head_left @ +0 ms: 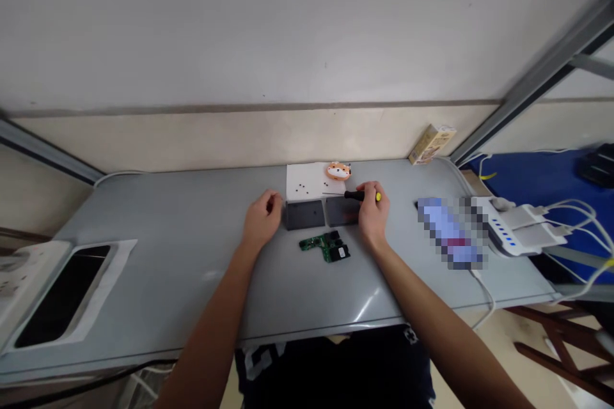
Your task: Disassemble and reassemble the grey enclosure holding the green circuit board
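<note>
Screwdriver (355, 195), two casings (306, 215), one circuit board (330, 247)

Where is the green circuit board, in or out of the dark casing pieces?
Out: the green circuit board lies bare on the gray table, on the person's side of both dark casing pieces.

Circuit board (329, 244) before two casings (306, 215), screws (300, 186) on the paper (298, 173) behind them.

Bare left hand (263, 218), right hand (373, 216) and forearms (218, 323). Nearly black clothing (336, 370) at the near edge, with a large pale-grey marking (259, 361) left, a small white emblem (410, 333) right.
</note>
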Demonstrator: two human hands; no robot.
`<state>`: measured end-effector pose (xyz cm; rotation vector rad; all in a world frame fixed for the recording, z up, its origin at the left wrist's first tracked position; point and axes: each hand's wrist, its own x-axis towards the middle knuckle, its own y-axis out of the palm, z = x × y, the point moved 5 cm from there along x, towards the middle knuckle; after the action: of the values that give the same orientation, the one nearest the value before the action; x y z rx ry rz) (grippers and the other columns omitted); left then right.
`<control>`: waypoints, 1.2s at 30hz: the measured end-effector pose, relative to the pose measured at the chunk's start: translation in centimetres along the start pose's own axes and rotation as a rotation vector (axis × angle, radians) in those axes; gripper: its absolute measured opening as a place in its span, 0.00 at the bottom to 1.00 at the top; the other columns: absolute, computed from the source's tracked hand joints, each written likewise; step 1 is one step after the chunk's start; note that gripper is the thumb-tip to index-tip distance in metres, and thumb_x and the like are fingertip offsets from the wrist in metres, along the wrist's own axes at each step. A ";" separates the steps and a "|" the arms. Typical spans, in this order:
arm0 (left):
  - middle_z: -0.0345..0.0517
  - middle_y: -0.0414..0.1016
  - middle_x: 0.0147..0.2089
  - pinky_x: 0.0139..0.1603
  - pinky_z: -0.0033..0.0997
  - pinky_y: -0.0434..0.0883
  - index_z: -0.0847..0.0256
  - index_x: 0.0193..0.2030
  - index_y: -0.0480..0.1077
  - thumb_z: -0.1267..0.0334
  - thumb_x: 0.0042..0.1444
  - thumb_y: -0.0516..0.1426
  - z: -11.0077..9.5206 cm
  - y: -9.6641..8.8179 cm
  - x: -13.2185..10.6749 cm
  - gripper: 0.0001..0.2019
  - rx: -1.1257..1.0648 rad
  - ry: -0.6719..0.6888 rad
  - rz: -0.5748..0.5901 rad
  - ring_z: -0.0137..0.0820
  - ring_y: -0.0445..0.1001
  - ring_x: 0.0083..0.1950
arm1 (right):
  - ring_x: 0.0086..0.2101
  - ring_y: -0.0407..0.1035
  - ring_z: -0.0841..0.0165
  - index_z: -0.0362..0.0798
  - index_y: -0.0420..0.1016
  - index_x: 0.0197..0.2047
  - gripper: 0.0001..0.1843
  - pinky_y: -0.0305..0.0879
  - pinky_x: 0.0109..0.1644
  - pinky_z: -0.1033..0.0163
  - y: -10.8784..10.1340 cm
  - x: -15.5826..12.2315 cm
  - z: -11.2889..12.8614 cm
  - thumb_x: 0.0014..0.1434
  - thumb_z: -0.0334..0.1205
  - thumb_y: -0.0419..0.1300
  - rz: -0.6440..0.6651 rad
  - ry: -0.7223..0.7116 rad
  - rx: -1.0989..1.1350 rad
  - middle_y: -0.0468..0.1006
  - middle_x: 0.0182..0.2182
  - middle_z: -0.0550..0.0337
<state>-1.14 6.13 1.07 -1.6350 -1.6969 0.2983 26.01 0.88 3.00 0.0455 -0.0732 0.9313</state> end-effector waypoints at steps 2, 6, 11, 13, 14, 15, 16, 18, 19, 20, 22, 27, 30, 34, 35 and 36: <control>0.41 0.76 0.31 0.34 0.31 0.65 0.56 0.40 0.71 0.57 0.68 0.51 -0.2 0.2 0.0 0.10 0.051 0.018 0.040 0.32 0.73 0.31 | 0.27 0.60 0.71 0.49 0.72 0.31 0.19 0.61 0.28 0.65 0.0 0.0 0.3 0.65 0.53 0.52 -0.005 -0.018 -0.023 0.66 0.27 0.64; 0.41 0.76 0.31 0.32 0.32 0.63 0.55 0.43 0.70 0.57 0.67 0.54 -1.0 0.7 -0.2 0.07 0.173 0.083 0.120 0.34 0.72 0.31 | 0.28 0.61 0.71 0.49 0.71 0.32 0.21 0.62 0.28 0.65 -0.1 -0.1 0.5 0.66 0.56 0.52 -0.003 -0.015 -0.012 0.67 0.28 0.64; 0.41 0.75 0.31 0.35 0.34 0.66 0.54 0.45 0.69 0.57 0.67 0.55 -1.4 0.6 -0.4 0.06 0.198 0.126 0.147 0.35 0.73 0.32 | 0.28 0.62 0.71 0.49 0.72 0.33 0.22 0.64 0.26 0.65 -0.1 -0.1 0.3 0.66 0.59 0.53 0.035 0.003 0.048 0.65 0.28 0.64; 0.41 0.75 0.32 0.35 0.35 0.66 0.54 0.46 0.69 0.57 0.67 0.55 -1.4 0.6 -0.5 0.07 0.192 0.139 0.149 0.35 0.73 0.32 | 0.27 0.62 0.72 0.49 0.71 0.34 0.22 0.64 0.25 0.66 -0.1 -0.1 0.1 0.66 0.59 0.53 0.042 0.016 0.068 0.64 0.29 0.65; 0.41 0.74 0.32 0.35 0.35 0.66 0.55 0.47 0.69 0.57 0.66 0.55 -1.5 0.6 -0.6 0.07 0.191 0.148 0.154 0.35 0.73 0.32 | 0.26 0.61 0.72 0.49 0.71 0.34 0.22 0.63 0.24 0.66 0.0 0.0 0.0 0.66 0.59 0.53 0.045 0.026 0.070 0.64 0.29 0.65; 0.41 0.74 0.32 0.35 0.35 0.66 0.55 0.48 0.69 0.57 0.66 0.55 -1.5 0.6 -0.6 0.08 0.192 0.155 0.159 0.35 0.73 0.32 | 0.26 0.61 0.72 0.49 0.71 0.34 0.22 0.62 0.23 0.66 0.0 0.0 -0.2 0.66 0.59 0.54 0.051 0.038 0.073 0.64 0.29 0.65; 0.42 0.74 0.32 0.35 0.35 0.67 0.55 0.48 0.69 0.56 0.66 0.55 -1.5 0.6 -0.6 0.09 0.196 0.161 0.164 0.35 0.73 0.32 | 0.26 0.62 0.72 0.49 0.71 0.35 0.22 0.62 0.23 0.66 0.0 0.0 -0.3 0.66 0.59 0.54 0.059 0.049 0.075 0.63 0.30 0.65; 0.42 0.74 0.33 0.37 0.36 0.67 0.56 0.49 0.69 0.56 0.66 0.55 -1.5 0.7 -0.6 0.09 0.211 0.154 0.178 0.35 0.73 0.34 | 0.27 0.62 0.72 0.49 0.72 0.35 0.21 0.63 0.24 0.66 0.0 0.1 -0.4 0.66 0.58 0.53 0.070 0.037 0.069 0.64 0.30 0.65; 0.43 0.75 0.34 0.38 0.36 0.68 0.56 0.49 0.69 0.56 0.66 0.55 -1.5 0.7 -0.6 0.10 0.218 0.140 0.190 0.35 0.73 0.35 | 0.27 0.62 0.72 0.48 0.71 0.34 0.22 0.64 0.26 0.65 0.0 0.2 -0.4 0.67 0.58 0.53 0.070 0.016 0.063 0.64 0.30 0.65; 0.43 0.75 0.35 0.39 0.36 0.68 0.56 0.50 0.69 0.57 0.65 0.55 -1.4 0.7 -0.6 0.10 0.225 0.119 0.201 0.35 0.73 0.35 | 0.27 0.62 0.73 0.48 0.72 0.34 0.22 0.66 0.28 0.65 -0.1 0.3 -0.3 0.67 0.58 0.53 0.065 -0.003 0.059 0.65 0.30 0.64; 0.42 0.75 0.36 0.40 0.35 0.69 0.56 0.50 0.68 0.57 0.65 0.54 -1.3 0.7 -0.6 0.10 0.226 0.079 0.219 0.34 0.74 0.36 | 0.27 0.61 0.73 0.48 0.72 0.35 0.22 0.67 0.31 0.64 -0.3 0.5 -0.2 0.67 0.58 0.52 0.052 -0.023 0.057 0.65 0.30 0.65; 0.42 0.75 0.36 0.41 0.35 0.69 0.56 0.50 0.69 0.60 0.64 0.54 -1.6 0.6 -0.6 0.09 0.196 0.056 0.233 0.34 0.74 0.37 | 0.30 0.62 0.71 0.47 0.72 0.33 0.25 0.63 0.32 0.66 -1.2 0.9 0.6 0.67 0.60 0.52 -0.035 -0.081 0.007 0.66 0.28 0.64; 0.42 0.75 0.37 0.41 0.35 0.69 0.56 0.49 0.69 0.61 0.64 0.54 -1.7 0.6 -0.6 0.09 0.194 0.044 0.236 0.34 0.74 0.37 | 0.29 0.62 0.72 0.47 0.74 0.35 0.28 0.61 0.29 0.68 -1.4 1.0 1.0 0.67 0.64 0.51 -0.052 -0.105 -0.007 0.67 0.28 0.63; 0.43 0.76 0.38 0.40 0.35 0.69 0.56 0.50 0.69 0.61 0.64 0.54 -1.7 0.6 -0.6 0.09 0.190 0.033 0.237 0.34 0.74 0.37 | 0.23 0.58 0.74 0.48 0.76 0.42 0.27 0.58 0.24 0.69 -0.7 0.7 1.2 0.67 0.64 0.52 0.055 -0.108 0.043 0.63 0.23 0.66; 0.43 0.77 0.38 0.41 0.35 0.69 0.56 0.50 0.69 0.61 0.64 0.54 -1.6 0.6 -0.6 0.09 0.182 0.033 0.235 0.34 0.74 0.37 | 0.23 0.57 0.74 0.49 0.75 0.44 0.27 0.57 0.23 0.70 -0.4 0.5 1.0 0.66 0.65 0.52 0.088 -0.076 0.062 0.61 0.22 0.67; 0.43 0.77 0.38 0.41 0.34 0.69 0.56 0.50 0.69 0.61 0.64 0.54 -1.5 0.7 -0.6 0.09 0.176 0.033 0.233 0.34 0.74 0.37 | 0.22 0.57 0.74 0.49 0.75 0.45 0.27 0.57 0.21 0.70 -0.2 0.4 0.7 0.66 0.65 0.53 0.116 -0.036 0.079 0.60 0.22 0.68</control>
<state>0.32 5.13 1.48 -1.6959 -1.4142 0.5164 26.40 1.07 3.70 0.1324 -0.0731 1.0497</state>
